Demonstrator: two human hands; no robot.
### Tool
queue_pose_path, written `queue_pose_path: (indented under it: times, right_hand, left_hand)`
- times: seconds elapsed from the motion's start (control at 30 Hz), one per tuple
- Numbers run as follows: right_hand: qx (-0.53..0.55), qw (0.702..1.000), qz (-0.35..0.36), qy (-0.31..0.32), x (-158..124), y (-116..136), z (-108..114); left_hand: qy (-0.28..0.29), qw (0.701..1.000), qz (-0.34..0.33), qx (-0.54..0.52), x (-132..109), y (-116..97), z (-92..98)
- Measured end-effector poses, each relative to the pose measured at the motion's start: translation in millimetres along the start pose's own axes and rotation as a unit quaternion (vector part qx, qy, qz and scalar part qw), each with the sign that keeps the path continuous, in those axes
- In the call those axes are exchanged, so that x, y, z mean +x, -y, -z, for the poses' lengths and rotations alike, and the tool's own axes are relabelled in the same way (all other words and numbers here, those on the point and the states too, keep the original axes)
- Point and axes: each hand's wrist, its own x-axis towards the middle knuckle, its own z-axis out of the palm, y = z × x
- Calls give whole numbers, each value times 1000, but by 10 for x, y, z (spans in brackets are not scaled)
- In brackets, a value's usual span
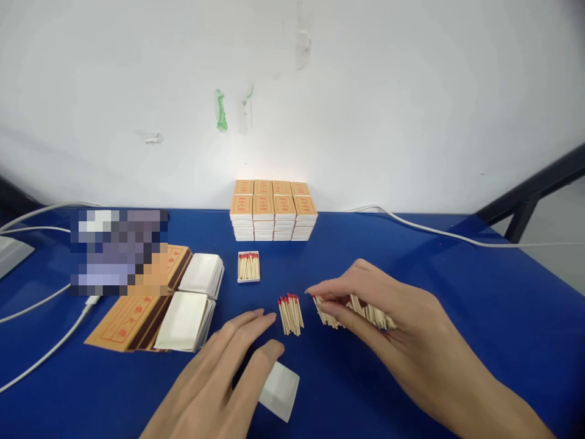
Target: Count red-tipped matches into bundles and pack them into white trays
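The small match bundle (290, 315), slim pale wooden sticks with rounded red heads, lies loosely fanned on the smooth blue bench (365, 396). Right of the bundle, the right hand (411, 329) covers much of a larger match pile (379, 317), thumb and forefinger narrowly spaced; whether they grip a match cannot be told. Left of the bundle, the left hand (219, 372) has its fingers loosely parted, holding nothing visible; its thumb partly hides a flat white piece (281, 393) nearer the wearer. Beyond the bundle sit a filled white tray (249, 267) and a block of orange-topped matchboxes (274, 210). Farther left, white stacks (185, 320) overlap printed cardboard sleeves (123, 320), partly blurred by pixelation.
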Motion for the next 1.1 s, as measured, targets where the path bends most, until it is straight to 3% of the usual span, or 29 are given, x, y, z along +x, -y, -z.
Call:
queue_pose_path:
  times: [0.13, 0.3, 0.43, 0.53, 0.7, 0.87, 1.1]
  right_hand:
    - [-47, 995, 86, 12, -22, -58, -62]
    - [-121, 981, 146, 27, -30, -59, -149]
    - [-160, 960, 230, 1, 36, -27, -220]
    - [-177, 954, 242, 1, 60, -30, -271]
    - [-197, 956, 217, 15, 51, -68, -218]
    - [-189, 970, 103, -114, 69, -74, -50]
    - [-231, 972, 9, -41, 37, -91, -187]
  left_hand:
    - [-8, 1000, -12, -1, 40, 32, 13]
    - [-2, 999, -29, 25, 29, 43, 12]
    - [-7, 999, -25, 27, 47, 41, -2]
    - [-5, 999, -37, 22, 78, 50, -9]
    - [-4, 999, -28, 18, 119, 45, -8]
    - [-8, 1000, -18, 0, 122, 24, 16]
    - [-15, 1000, -4, 1, 88, 18, -5]
